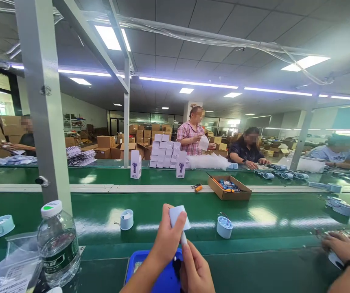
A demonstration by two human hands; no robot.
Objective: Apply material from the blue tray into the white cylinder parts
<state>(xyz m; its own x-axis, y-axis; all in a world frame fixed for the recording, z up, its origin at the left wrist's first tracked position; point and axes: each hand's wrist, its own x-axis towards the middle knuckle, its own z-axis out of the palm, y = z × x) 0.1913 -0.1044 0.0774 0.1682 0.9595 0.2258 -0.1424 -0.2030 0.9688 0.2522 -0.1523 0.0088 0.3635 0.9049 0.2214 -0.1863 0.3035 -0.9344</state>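
Observation:
My left hand [166, 240] is raised in front of me, gripping a pale blue fan head [178, 216] by its body. My right hand [195, 272] sits just below it, fingers pinched on the white stem [183, 238] that sticks down from the fan head. Both hands hover over a blue tray [135, 266] at the near edge of the green belt [101, 221]. Two similar pale blue fan parts rest on the belt, one [126, 219] to the left and one [224, 226] to the right of my hands.
A water bottle [58, 244] and clear plastic bags [10, 264] stand at near left beside a grey post [45, 106]. A cardboard box of small parts [229, 187] lies mid-belt. A co-worker's hand with a wristwatch [344, 248] works at right. Several people pack white boxes [164, 154] across the line.

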